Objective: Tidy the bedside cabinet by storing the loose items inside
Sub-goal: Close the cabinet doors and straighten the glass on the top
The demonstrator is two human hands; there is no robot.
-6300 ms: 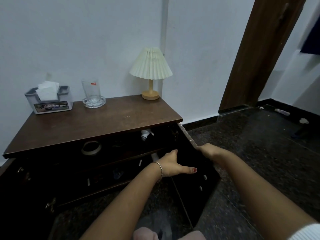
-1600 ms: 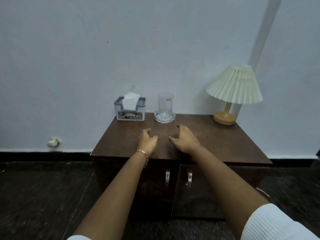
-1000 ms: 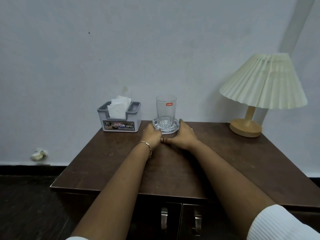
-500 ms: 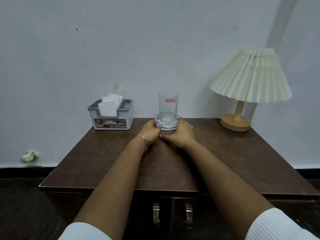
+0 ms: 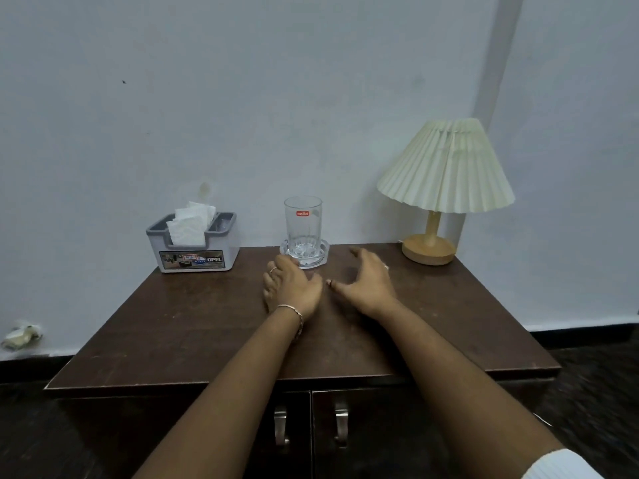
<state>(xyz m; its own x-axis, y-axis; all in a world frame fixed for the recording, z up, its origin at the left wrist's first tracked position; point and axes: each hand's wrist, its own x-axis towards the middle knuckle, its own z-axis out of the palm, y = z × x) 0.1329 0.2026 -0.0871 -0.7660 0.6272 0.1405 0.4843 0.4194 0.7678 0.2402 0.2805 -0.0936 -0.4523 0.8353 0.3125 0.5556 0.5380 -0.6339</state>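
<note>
- Since half a second ago: both hands off the glass dish, pulled back toward the person; glass and dish unmoved.
- Head view: left hand lies on the cabinet surface, fingers loosely curled, grip on nothing; fingertips just short of the dish.
- Right hand spread, palm down, low over the surface right of the dish; grip released, holding nothing.
- Clear glass upright in the dish, back centre by the wall.
- Grey tissue box back left, tissues sticking up.
- Pleated lamp back right, wooden base on the surface.
- Both cabinet doors closed, two metal handles side by side at the centre seam.
</note>
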